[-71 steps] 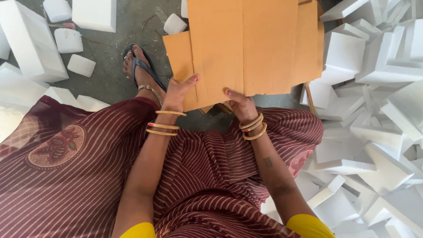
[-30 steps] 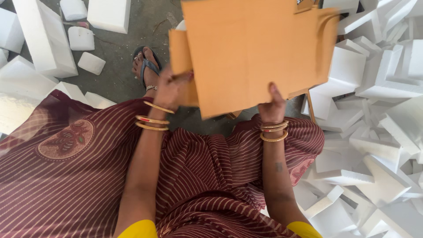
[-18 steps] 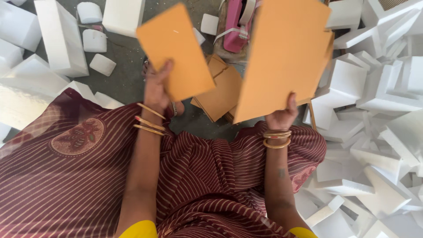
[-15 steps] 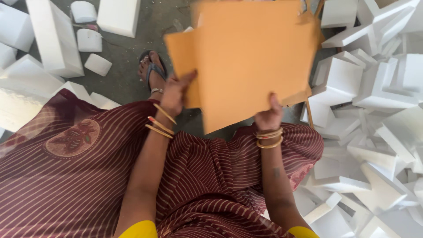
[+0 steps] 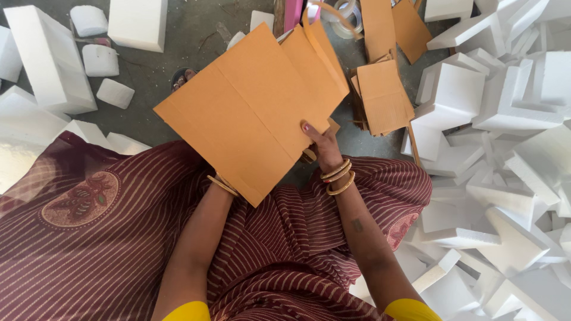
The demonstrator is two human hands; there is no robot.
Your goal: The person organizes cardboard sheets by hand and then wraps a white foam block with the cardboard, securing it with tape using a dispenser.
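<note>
While the person is sitting on the floor (image 5: 196,35), the right hand (image 5: 324,145) is pinching a flat cardboard sheet (image 5: 250,113) at its 4 o'clock edge, thumb on top, keeping it raised above the lap. The left hand is hidden beneath; its fingers cannot be told. Foam blocks (image 5: 493,113) are lying at 3 o'clock.

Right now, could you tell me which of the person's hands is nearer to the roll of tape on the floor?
Right. The right hand grips the cardboard sheet's edge, below the tape roll; the left hand is hidden under the sheet, farther away.
</note>
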